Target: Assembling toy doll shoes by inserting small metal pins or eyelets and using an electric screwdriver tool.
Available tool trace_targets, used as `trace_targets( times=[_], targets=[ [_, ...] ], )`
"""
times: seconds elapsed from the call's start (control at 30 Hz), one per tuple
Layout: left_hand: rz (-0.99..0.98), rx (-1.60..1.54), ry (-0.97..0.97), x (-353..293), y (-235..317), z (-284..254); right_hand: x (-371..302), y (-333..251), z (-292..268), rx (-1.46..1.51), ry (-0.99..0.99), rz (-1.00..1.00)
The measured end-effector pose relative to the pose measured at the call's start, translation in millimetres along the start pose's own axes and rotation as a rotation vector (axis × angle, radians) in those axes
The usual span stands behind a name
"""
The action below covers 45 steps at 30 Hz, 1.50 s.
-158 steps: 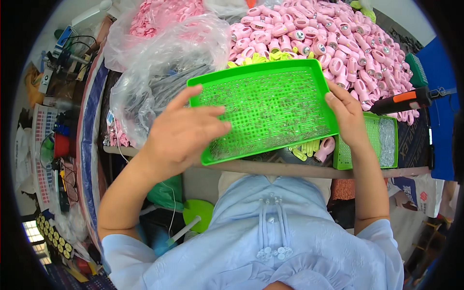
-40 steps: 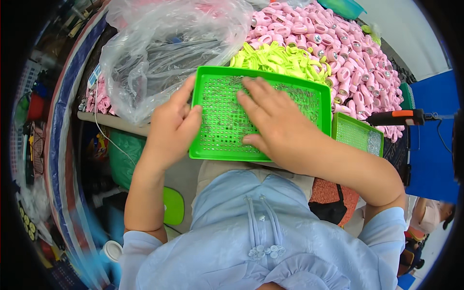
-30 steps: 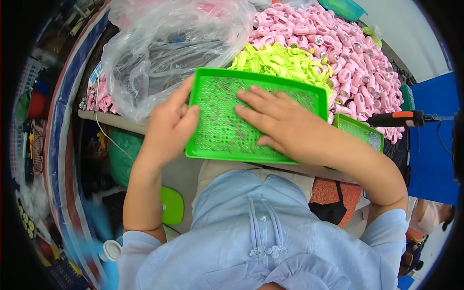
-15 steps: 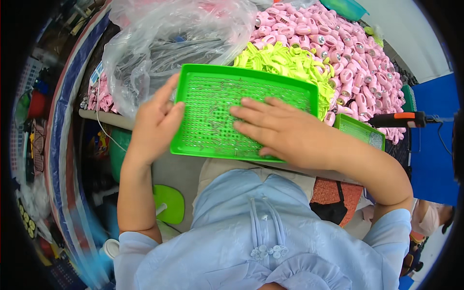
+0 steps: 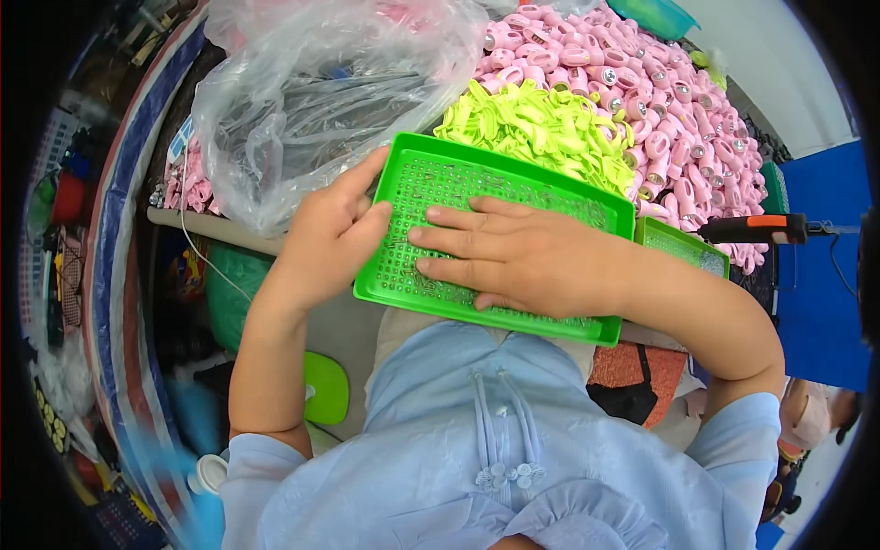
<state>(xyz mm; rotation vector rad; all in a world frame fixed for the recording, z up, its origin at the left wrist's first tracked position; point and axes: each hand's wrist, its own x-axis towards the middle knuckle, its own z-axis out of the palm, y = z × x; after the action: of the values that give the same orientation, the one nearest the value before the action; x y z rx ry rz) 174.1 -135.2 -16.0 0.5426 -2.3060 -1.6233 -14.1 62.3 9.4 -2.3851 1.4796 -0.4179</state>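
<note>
Two bare hands are busy with a bright green perforated tray [image 5: 527,178], held aslant at the near edge of the workbench [image 5: 211,221]. The left hand [image 5: 330,229] is clamped on the tray's left end, thumb over the rim and fingers round the outer side. The right hand [image 5: 541,257] grips nothing that I can make out; it lies flat across the tray, fingers spread toward the left, and whatever sits beneath its palm is hidden from me.

By my reckoning the work is well along but unfinished. Toward the left end, small metal pins [image 5: 431,183] show as bright dots, apparently seated in the holes row after row. Near the far right corner, slim pieces seem to lie loose, so those look not yet seated.

Just past the tray's right end sits a second green tray [image 5: 669,240]. Behind are heaped yellow-green plastic strips [image 5: 527,128] and pink torch-shaped housings [image 5: 660,115], with a clear plastic bag [image 5: 302,110] slumped to the left.
</note>
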Motion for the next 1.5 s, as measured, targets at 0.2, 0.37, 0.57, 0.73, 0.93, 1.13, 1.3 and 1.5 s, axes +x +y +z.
trace_targets(
  times=[0.2, 0.37, 0.57, 0.73, 0.93, 1.13, 1.3, 1.5],
  targets=[
    [-0.078, -0.084, 0.007, 0.8, -4.3, -4.5, -16.0, -4.2, -6.6, -0.024, 0.004, -0.013],
    [-0.049, -0.142, -0.002, -5.4, -15.3, 2.1, -24.7, 6.0, -44.1, 0.015, 0.206, 0.107],
    [-0.019, -0.051, -0.018, -1.4, -15.3, 3.3, -28.5, 2.9, -75.2, 0.024, 0.264, 0.282],
    [-0.021, -0.292, -0.021, 1.1, -24.7, 1.9, -40.0, -2.5, -86.4, 0.115, 0.149, 0.264],
    [-0.025, -0.323, -0.053, 9.4, -12.1, 17.2, -16.7, -27.0, -66.9, 0.333, -0.275, 0.338],
    [-0.035, -0.225, -0.089, 1.8, -2.9, 6.2, -14.7, 1.7, -59.5, 0.272, -0.339, 0.415],
    [-0.056, -0.118, -0.153, 10.0, -6.4, 19.1, 3.5, -9.7, -35.5, 0.401, -0.243, 0.306],
    [-0.113, -0.256, -0.12, 6.0, -5.7, -2.5, -10.1, 5.4, -36.7, 0.474, -0.193, 0.307]
  ],
)
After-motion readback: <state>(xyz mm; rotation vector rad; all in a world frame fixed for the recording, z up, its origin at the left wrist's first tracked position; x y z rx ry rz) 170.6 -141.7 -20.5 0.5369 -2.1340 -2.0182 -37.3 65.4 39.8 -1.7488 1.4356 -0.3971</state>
